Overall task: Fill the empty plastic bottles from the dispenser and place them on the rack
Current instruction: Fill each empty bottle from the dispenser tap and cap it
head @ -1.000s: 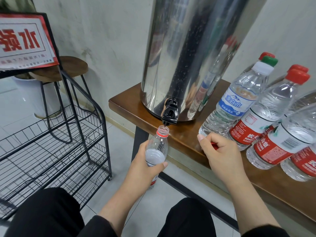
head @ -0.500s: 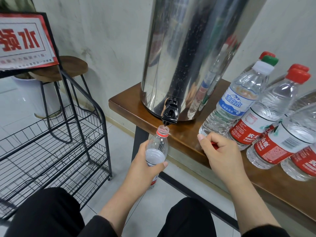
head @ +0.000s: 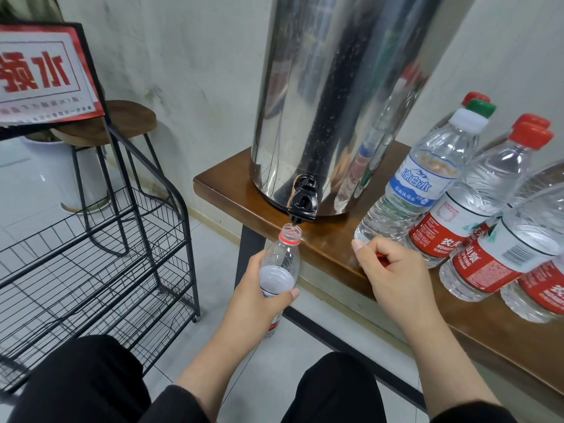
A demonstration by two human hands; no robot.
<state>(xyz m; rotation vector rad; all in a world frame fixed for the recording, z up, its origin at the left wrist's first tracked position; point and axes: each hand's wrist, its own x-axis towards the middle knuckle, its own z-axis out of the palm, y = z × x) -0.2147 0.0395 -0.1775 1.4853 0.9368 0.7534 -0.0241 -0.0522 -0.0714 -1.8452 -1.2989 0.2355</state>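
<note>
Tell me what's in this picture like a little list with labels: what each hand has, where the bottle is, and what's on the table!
left hand: left hand grips the open bottle
bottle: mouth right under the black tap, partly filled
right hand: right hand rests on the table edge, curled round something red, probably the cap
dispenser: shiny steel dispenser on the wooden table
other bottles: capped bottles grouped at right
rack: black wire rack, nothing visible on its shelves

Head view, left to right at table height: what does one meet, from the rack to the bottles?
Wire rack → left hand holding the open bottle under the black tap → right hand gripping something red → blue-labelled bottle → red-labelled bottles.
</note>
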